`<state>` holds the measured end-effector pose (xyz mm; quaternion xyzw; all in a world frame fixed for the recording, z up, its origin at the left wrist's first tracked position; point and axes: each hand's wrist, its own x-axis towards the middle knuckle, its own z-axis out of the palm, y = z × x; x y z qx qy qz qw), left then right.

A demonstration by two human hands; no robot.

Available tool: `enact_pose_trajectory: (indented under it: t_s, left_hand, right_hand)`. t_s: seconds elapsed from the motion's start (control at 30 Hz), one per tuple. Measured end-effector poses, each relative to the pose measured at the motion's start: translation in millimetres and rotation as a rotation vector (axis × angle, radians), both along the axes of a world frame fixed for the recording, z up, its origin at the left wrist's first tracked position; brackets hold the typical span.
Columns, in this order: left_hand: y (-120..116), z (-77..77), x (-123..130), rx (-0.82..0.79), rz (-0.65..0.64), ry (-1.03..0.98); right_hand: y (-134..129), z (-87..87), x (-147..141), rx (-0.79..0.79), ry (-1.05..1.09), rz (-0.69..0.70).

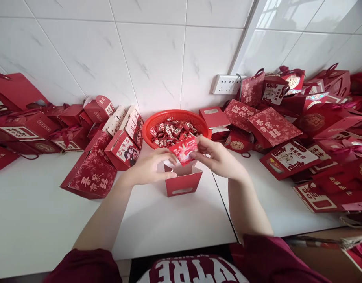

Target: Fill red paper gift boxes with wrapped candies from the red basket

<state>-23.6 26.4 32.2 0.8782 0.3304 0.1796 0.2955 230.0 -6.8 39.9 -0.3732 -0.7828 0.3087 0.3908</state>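
In the middle of the white table stands a small red box (183, 184) with its top open and a pale slot in its front. My right hand (218, 156) grips a red printed packet (183, 151) between thumb and fingers, above the box opening. My left hand (153, 168) is at the left side of the box, its thumb and fingers apart around the box's upper left edge, the fingertips close to the packet. Just behind, a red plastic basket (148, 131) holds several small wrapped candies (175, 129).
Red gift boxes (94, 169) crowd the left side of the table. More boxes and bags (275, 127) are piled on the right. A white power strip (227, 84) is on the tiled wall. A cardboard box (322, 255) sits at the lower right.
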Motion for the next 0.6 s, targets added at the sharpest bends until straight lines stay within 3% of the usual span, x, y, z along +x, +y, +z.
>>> enact_pose_trajectory:
  t_s: [0.13,0.27,0.37,0.5,0.6]
  left_hand:
    - [4,-4.5,1,-0.128,0.002,-0.024]
    - [2,-0.2,2,-0.125,0.024,0.003]
    - [1,2.5,4,-0.148,-0.011,0.000]
    - [1,2.2,6,-0.190,-0.075,0.007]
    - [1,1.7,7,-0.177,-0.047,0.030]
  right_hand:
    - [0,9.8,2,0.051,-0.369,0.108]
    - [10,22.3,-11,0.021,-0.551,0.232]
    - [26,21.9,-30,-0.032,-0.699,0.377]
    - [51,-1.0,-58,-0.281,-0.909,0.586]
    - [66,-30.7,-68,-0.285,-0.755,0.517]
